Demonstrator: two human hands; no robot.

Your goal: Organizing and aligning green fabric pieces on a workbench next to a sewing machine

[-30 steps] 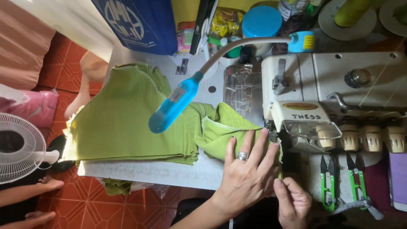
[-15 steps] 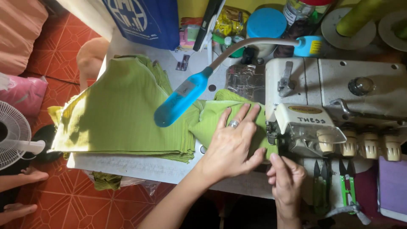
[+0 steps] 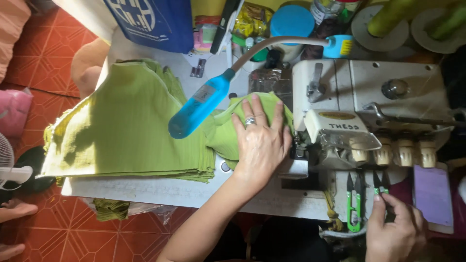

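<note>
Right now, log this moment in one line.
left hand flat on green cloth | right hand pinching snips | at sewing machine

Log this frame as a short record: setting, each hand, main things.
Setting: white overlock sewing machine on a white table
Left hand: left hand flat on a green ribbed fabric piece beside the machine
Right hand: right hand pinching green-handled thread snips
Nearby: stack of green fabric; blue gooseneck lamp; second green snips

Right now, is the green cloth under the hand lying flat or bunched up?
Bunched up. The green cloth shows folds and wrinkles where the left hand presses it beside the sewing machine.
</note>
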